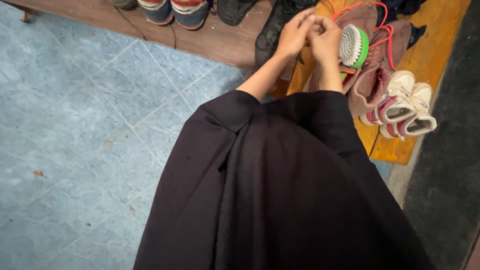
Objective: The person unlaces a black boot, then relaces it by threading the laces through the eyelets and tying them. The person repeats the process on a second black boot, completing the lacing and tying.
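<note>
Your two hands meet just above the brown shoe (367, 82) with the orange-red lace (382, 37), which lies on the yellow wooden board (435, 45) at the upper right. Your left hand (292, 35) and right hand (325, 37) touch at the fingertips, both closed narrow as if pinching something small between them; what they pinch is too small to tell, though the lace runs close by. Judging from that, keep the grip light and near the fingertips, and hold the lace clear of the bristles so nothing snags. The round brush (353, 46) with white bristles and a green rim sits just beside your right hand, resting against the shoe. A small pair of white sneakers with pink stripes (402, 110) lies next to the brown shoe, nearer you. A black boot (272, 30) stands at your left wrist, and more shoes (172, 10) line the dark wooden ledge (215, 42). Below spreads a blue tiled floor (75, 125), with your black garment (280, 195) filling the foreground.
</note>
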